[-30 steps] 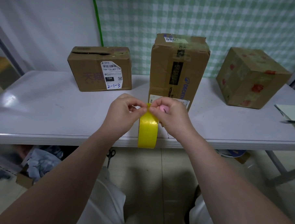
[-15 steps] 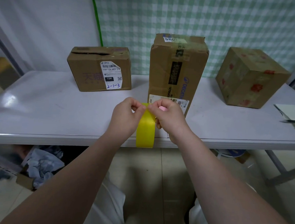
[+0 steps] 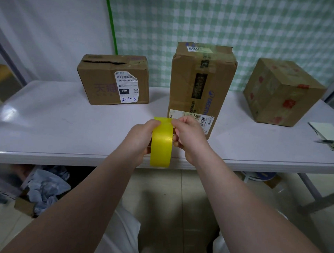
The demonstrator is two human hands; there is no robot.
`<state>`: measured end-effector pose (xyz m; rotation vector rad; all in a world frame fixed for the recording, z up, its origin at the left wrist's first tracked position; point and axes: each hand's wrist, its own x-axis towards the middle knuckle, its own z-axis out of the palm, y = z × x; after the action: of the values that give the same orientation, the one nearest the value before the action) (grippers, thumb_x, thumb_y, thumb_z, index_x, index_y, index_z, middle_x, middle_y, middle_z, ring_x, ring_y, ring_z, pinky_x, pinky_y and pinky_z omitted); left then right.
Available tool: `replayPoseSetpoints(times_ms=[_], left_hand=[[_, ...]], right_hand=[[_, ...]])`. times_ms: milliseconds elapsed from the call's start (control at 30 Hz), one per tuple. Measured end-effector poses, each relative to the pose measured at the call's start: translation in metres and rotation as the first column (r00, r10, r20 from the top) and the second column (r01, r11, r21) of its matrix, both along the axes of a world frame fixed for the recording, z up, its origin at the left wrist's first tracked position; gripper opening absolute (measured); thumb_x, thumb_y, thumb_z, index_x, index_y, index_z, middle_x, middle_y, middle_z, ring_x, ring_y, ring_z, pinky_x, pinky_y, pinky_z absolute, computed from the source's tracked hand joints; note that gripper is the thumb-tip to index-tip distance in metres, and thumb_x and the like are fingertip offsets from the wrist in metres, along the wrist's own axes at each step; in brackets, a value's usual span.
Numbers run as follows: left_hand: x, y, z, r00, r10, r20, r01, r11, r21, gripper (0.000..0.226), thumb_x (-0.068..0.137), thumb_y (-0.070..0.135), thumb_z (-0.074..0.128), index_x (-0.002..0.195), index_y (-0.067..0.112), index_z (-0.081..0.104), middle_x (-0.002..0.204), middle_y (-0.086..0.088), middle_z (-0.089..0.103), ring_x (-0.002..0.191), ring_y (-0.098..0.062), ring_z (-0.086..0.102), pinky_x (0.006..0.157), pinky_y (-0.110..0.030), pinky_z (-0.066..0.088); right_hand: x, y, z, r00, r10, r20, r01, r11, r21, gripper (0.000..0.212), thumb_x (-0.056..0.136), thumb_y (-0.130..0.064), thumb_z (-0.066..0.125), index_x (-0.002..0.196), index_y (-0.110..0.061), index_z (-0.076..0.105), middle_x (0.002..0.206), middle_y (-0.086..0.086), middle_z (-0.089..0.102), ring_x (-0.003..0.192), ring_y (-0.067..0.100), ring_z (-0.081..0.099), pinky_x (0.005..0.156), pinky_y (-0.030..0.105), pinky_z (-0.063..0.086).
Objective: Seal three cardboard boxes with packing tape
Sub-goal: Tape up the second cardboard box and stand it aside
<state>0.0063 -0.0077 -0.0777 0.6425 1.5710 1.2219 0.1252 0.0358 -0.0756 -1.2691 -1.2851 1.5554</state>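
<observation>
Tape roll (image 3: 161,145), yellow, stands on edge in the air above the near rim of the bench (image 3: 57,125), held between both hands. Left hand (image 3: 137,142) grips it from the left side, curled round the rim with the thumb up near the top. Right hand (image 3: 188,137) comes in from the right, its fingers (image 3: 179,127) curled and pinching at the top edge of the roll; whether a loose end of tape is lifted there cannot be told. Three boxes stand in a row farther back on the bench, well apart from each other. Left box (image 3: 107,81) lies low, with a white label on its front and a dark gap along its top flap. Middle box (image 3: 200,83) stands tall, just behind the hands, old tape down its face. Right box (image 3: 282,93) sits turned at an angle, with red marks on it. A white sheet (image 3: 328,130) lies at the bench's right end, and a checked curtain (image 3: 224,23) hangs behind
</observation>
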Motion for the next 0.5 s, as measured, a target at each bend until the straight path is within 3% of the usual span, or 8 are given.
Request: replayPoseSetpoints(times_ms=[133, 200, 267, 367, 433, 500], left_hand=[[-0.025, 0.002, 0.008, 0.937, 0.104, -0.334, -0.077, 0.993, 0.093, 0.028, 0.089, 0.035, 0.058, 0.079, 0.009, 0.059, 0.08, -0.011, 0.056, 0.08, -0.028, 0.053, 0.072, -0.036, 0.043], [-0.041, 0.002, 0.014, 0.79, 0.118, -0.602, -0.072, 0.992, 0.099, 0.033, 0.091, 0.033, 0.055, 0.078, 0.003, 0.058, 0.078, -0.013, 0.054, 0.082, -0.03, 0.051, 0.072, -0.035, 0.038], [-0.059, 0.003, 0.014, 0.586, 0.085, -0.806, -0.052, 0.996, 0.067, 0.036, 0.092, 0.032, 0.053, 0.072, 0.002, 0.052, 0.069, -0.011, 0.048, 0.073, -0.029, 0.047, 0.061, -0.034, 0.033], [-0.082, 0.004, 0.003, 0.369, 0.012, -0.929, -0.053, 0.999, -0.008, 0.032, 0.091, 0.031, 0.052, 0.069, 0.009, 0.044, 0.066, -0.006, 0.044, 0.071, -0.028, 0.045, 0.062, -0.032, 0.031], [-0.09, 0.004, -0.007, 0.285, -0.051, -0.957, -0.049, 0.997, -0.067, 0.026, 0.092, 0.031, 0.051, 0.078, 0.009, 0.05, 0.079, -0.011, 0.054, 0.081, -0.032, 0.053, 0.071, -0.035, 0.039], [-0.093, 0.005, -0.015, 0.207, -0.116, -0.971, -0.048, 0.991, -0.129, 0.024, 0.092, 0.032, 0.05, 0.085, 0.01, 0.052, 0.093, -0.014, 0.061, 0.092, -0.033, 0.057, 0.078, -0.036, 0.043]], right_hand=[[-0.017, 0.008, -0.004, 0.999, 0.036, 0.013, -0.034, 0.993, -0.112, 0.014, 0.095, -0.004, 0.038, 0.085, -0.013, 0.042, 0.072, 0.009, 0.042, 0.056, 0.018, 0.044, 0.05, 0.028, 0.041], [-0.029, 0.013, -0.008, 0.994, 0.089, 0.066, -0.079, 0.988, -0.135, 0.016, 0.091, 0.002, 0.037, 0.084, -0.011, 0.041, 0.072, 0.009, 0.038, 0.056, 0.021, 0.045, 0.049, 0.027, 0.045], [-0.043, 0.015, -0.013, 0.98, 0.162, 0.117, -0.145, 0.979, -0.146, 0.015, 0.089, 0.004, 0.045, 0.088, -0.011, 0.043, 0.075, 0.009, 0.042, 0.055, 0.021, 0.049, 0.052, 0.03, 0.051], [-0.063, 0.022, -0.027, 0.969, 0.182, 0.169, -0.156, 0.975, -0.156, 0.022, 0.085, 0.002, 0.06, 0.095, -0.014, 0.048, 0.1, 0.011, 0.053, 0.061, 0.025, 0.06, 0.075, 0.04, 0.057], [-0.076, 0.026, -0.035, 0.966, 0.18, 0.188, -0.156, 0.978, -0.138, 0.026, 0.083, -0.003, 0.063, 0.104, -0.015, 0.052, 0.115, 0.013, 0.052, 0.083, 0.03, 0.066, 0.091, 0.042, 0.053], [-0.086, 0.03, -0.043, 0.956, 0.215, 0.198, -0.193, 0.973, -0.124, 0.043, 0.083, -0.008, 0.064, 0.124, -0.017, 0.052, 0.129, 0.012, 0.053, 0.109, 0.029, 0.061, 0.099, 0.04, 0.049]])
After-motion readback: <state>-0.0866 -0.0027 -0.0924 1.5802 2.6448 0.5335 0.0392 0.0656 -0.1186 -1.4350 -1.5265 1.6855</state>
